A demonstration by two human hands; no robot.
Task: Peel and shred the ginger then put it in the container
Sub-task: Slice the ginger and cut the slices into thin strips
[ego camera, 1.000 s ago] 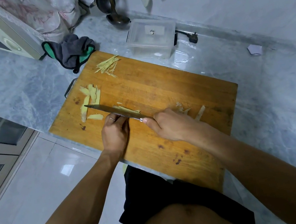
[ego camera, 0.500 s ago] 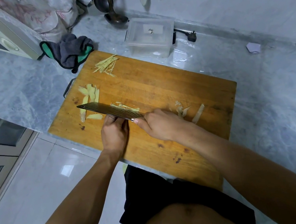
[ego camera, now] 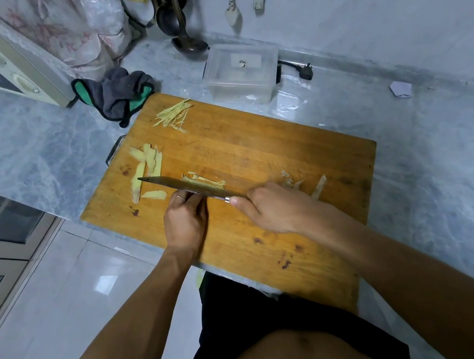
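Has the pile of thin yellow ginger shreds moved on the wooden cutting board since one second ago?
No. The pile of thin yellow ginger shreds lies at the same far-left corner of the wooden cutting board as before.

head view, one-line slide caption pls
Right hand slices ginger with knife on board; left hand steadies it.

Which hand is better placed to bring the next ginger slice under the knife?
Probably the left hand: it lies beside the blade, nearest the ginger slices at the board's left end. The right hand grips the knife.
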